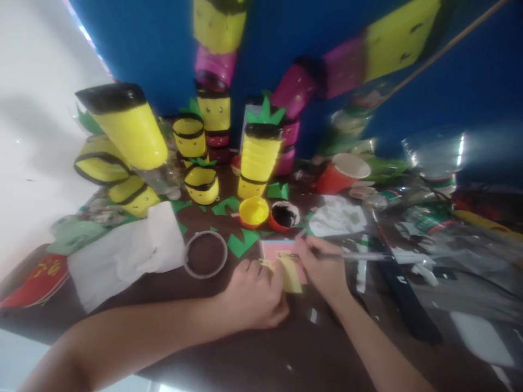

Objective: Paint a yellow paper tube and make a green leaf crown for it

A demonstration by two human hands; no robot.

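Note:
In the head view my left hand (259, 294) rests on the dark table with its fingers curled. Its fingers press on the left edge of a yellow sticky note (292, 276). Under that lies a pink paper sheet (273, 249). My right hand (322, 267) is closed around a slim grey stick-like tool (355, 255), a brush or pen. Its tip points left, at small dark-edged yellow bits (286, 255) on the paper; blur hides whether it touches. Just beyond stand a cup of yellow paint (254, 211) and a cup of black paint (285, 215).
Behind are yellow painted bottle pots (201, 185), a pineapple-like stack (260, 158) and a red cup (343, 173). Left lie a white cloth (126, 256) and a grey ring (205, 254). Green paper scraps (242, 243) and crumpled tissue (338, 215) lie near. Plastic bottles (433, 218) crowd the right.

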